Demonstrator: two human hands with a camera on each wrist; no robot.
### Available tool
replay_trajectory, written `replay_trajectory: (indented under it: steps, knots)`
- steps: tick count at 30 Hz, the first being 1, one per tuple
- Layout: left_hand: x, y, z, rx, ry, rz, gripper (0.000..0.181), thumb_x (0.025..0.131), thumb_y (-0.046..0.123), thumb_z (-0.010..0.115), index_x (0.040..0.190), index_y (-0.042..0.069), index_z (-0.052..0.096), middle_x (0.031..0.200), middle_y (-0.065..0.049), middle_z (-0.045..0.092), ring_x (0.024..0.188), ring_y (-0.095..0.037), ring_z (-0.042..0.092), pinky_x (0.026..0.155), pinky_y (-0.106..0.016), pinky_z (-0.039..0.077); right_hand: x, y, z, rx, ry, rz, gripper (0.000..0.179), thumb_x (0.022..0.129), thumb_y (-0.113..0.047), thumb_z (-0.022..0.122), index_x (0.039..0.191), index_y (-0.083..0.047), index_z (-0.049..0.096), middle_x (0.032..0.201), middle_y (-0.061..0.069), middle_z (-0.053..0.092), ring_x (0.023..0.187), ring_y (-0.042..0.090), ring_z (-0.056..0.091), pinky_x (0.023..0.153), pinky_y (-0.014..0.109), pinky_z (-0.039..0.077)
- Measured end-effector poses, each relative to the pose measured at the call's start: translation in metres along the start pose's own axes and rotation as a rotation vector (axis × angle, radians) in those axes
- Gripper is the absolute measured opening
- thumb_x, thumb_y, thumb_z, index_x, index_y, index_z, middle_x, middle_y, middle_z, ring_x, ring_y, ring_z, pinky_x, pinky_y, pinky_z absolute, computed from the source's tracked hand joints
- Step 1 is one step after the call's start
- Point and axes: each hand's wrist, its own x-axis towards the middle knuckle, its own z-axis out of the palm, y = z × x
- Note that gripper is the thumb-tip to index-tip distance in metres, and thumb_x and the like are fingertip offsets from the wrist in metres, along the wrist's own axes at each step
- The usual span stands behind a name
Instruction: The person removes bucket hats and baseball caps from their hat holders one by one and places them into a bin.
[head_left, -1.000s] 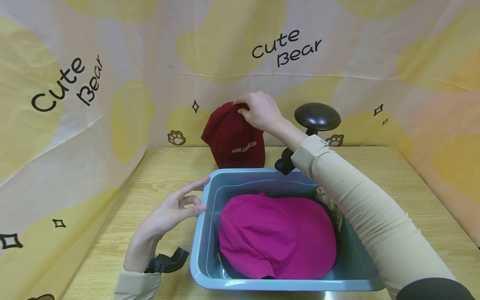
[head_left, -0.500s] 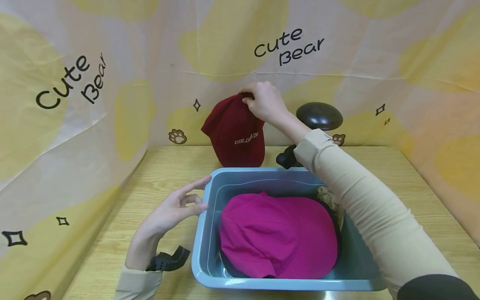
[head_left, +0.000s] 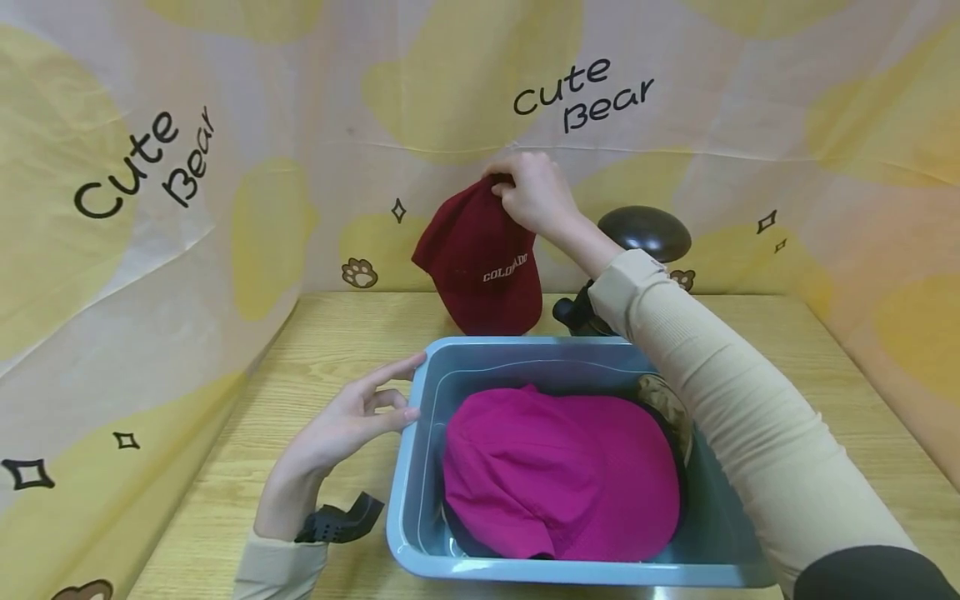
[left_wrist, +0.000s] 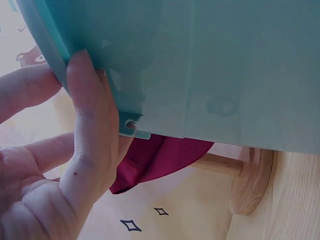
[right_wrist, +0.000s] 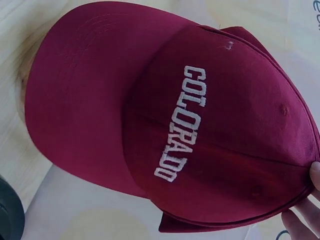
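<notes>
My right hand [head_left: 536,192] pinches the top of a dark red baseball cap [head_left: 476,262] behind the bin, its brim hanging down. White "COLORADO" lettering crosses the front of the cap [right_wrist: 220,125], with fingertips at the crown's edge in the right wrist view. My left hand [head_left: 348,421] holds the left rim of a light blue plastic bin [head_left: 408,492]. In the left wrist view the rim passes between the fingers of that hand [left_wrist: 92,120]. Inside the bin lies a magenta cap [head_left: 555,475], and a tan patterned hat [head_left: 663,404] shows partly behind it.
A black dome-topped stand [head_left: 645,233] rises at the back right, partly behind the right forearm. Below the red cap, the left wrist view shows a wooden post and round base [left_wrist: 250,185]. A printed cloth [head_left: 450,75] hangs behind the wooden table [head_left: 330,333].
My right hand has risen and shifted slightly right, lifting the top of the red cap, which now looks more stretched and tilted. The left hand keeps its hold on the bin.
</notes>
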Motion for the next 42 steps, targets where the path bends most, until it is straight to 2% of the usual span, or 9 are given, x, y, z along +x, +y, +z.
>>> replay_trajectory:
  steps: [7,15,19,27,30,35,38,42]
  knots:
    - [0.002,0.0,0.0,-0.01,-0.006,0.01,0.063,0.092,0.015,0.063,0.149,0.018,0.036,0.14,-0.014,0.04,0.087,-0.009,0.064,0.087,-0.03,0.048,0.007,-0.004,0.003,0.02,-0.027,0.005,0.026,0.095,-0.008,0.054,0.112,-0.013,0.072,0.116,0.005,0.069,0.113,0.021,0.06,0.099,0.036,0.045]
    - [0.002,0.0,-0.003,0.005,0.004,0.007,0.063,0.092,0.015,0.064,0.149,0.019,0.036,0.13,-0.015,0.047,0.086,-0.012,0.065,0.087,-0.032,0.047,0.014,-0.016,0.014,-0.009,-0.067,-0.104,0.028,0.094,-0.005,0.052,0.113,-0.013,0.071,0.117,0.005,0.069,0.111,0.021,0.061,0.098,0.037,0.046]
    - [0.003,0.0,-0.004,-0.001,0.005,0.009,0.063,0.092,0.015,0.064,0.149,0.019,0.036,0.132,-0.014,0.045,0.086,-0.012,0.064,0.087,-0.032,0.048,0.016,-0.021,0.02,-0.034,-0.085,-0.124,0.03,0.094,-0.003,0.051,0.115,-0.012,0.07,0.119,0.005,0.069,0.113,0.02,0.061,0.099,0.036,0.046]
    - [0.004,0.0,-0.004,-0.005,0.013,0.008,0.063,0.092,0.015,0.063,0.149,0.018,0.036,0.12,-0.014,0.052,0.085,-0.011,0.064,0.088,-0.03,0.048,0.016,-0.035,0.023,-0.049,-0.096,-0.183,0.031,0.094,-0.003,0.051,0.117,-0.012,0.069,0.118,0.005,0.069,0.113,0.022,0.061,0.1,0.036,0.045]
    - [0.004,0.0,-0.003,-0.008,0.014,0.008,0.063,0.092,0.015,0.063,0.149,0.018,0.036,0.124,-0.014,0.05,0.085,-0.01,0.064,0.087,-0.029,0.048,0.016,-0.035,0.021,-0.05,-0.073,-0.167,0.03,0.094,-0.003,0.051,0.117,-0.011,0.069,0.119,0.005,0.068,0.114,0.022,0.061,0.101,0.036,0.045]
    - [0.004,0.0,-0.004,-0.004,0.021,-0.001,0.063,0.092,0.016,0.064,0.149,0.019,0.037,0.129,-0.014,0.048,0.086,-0.01,0.064,0.087,-0.029,0.048,0.015,-0.028,0.012,0.002,0.009,-0.068,0.026,0.095,-0.004,0.051,0.116,-0.01,0.066,0.12,0.006,0.066,0.115,0.021,0.059,0.102,0.034,0.043]
    - [0.004,-0.001,-0.004,-0.004,0.023,-0.006,0.063,0.091,0.016,0.065,0.148,0.019,0.037,0.133,-0.014,0.046,0.086,-0.01,0.064,0.088,-0.029,0.048,0.015,-0.022,0.005,0.073,0.047,-0.016,0.025,0.095,-0.003,0.051,0.115,-0.008,0.065,0.119,0.007,0.065,0.114,0.021,0.058,0.101,0.033,0.043]
    - [0.004,-0.001,-0.003,0.003,0.025,-0.006,0.063,0.092,0.017,0.064,0.148,0.019,0.037,0.137,-0.015,0.043,0.086,-0.01,0.064,0.087,-0.028,0.049,0.015,-0.012,-0.002,0.166,0.092,0.005,0.023,0.094,0.0,0.051,0.112,-0.005,0.065,0.116,0.01,0.065,0.111,0.022,0.057,0.1,0.032,0.043]
